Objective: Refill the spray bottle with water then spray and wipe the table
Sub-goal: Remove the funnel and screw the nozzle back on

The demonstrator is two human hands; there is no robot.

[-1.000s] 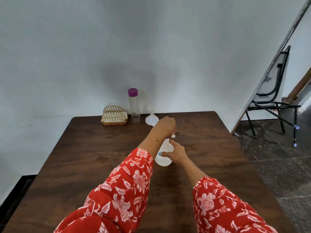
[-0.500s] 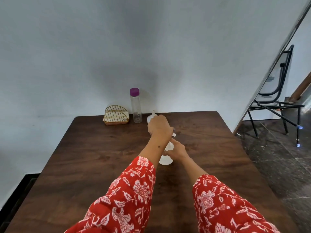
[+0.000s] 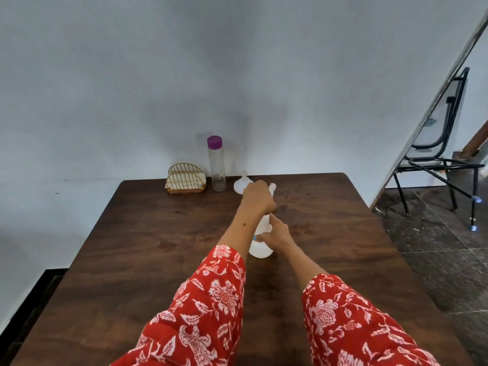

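- The white translucent plastic spray bottle [image 3: 260, 240] stands upright near the middle of the dark brown wooden table [image 3: 148, 239], its long axis vertical and straight ahead of the person, between the two forearms.
- The left hand [image 3: 257, 198] is curled over the top of the bottle, closed round the white spray head [image 3: 272, 186], whose tip pokes out to the right of the knuckles.
- The right hand [image 3: 277, 232] wraps the bottle's body lower down, thumb and fingers pinching its waist, so one hand sits directly above the other on the same vertical axis.
- Judging from this stacked grip, the step in hand is twisting the head on or off the neck; which direction cannot be told. The turn has to run about the upright axis while the lower hand keeps the body still.
- The clear tall water bottle with a purple cap [image 3: 216, 165] stands at the far edge against the wall, beyond and left of the hands; the left hand is the nearer one to it.
- A small white plastic funnel [image 3: 241, 184] sits just behind the left hand, and a gold wire napkin holder with white napkins [image 3: 185, 179] is left of the water bottle.
- No brand, label or writing is legible on either bottle or anywhere else.
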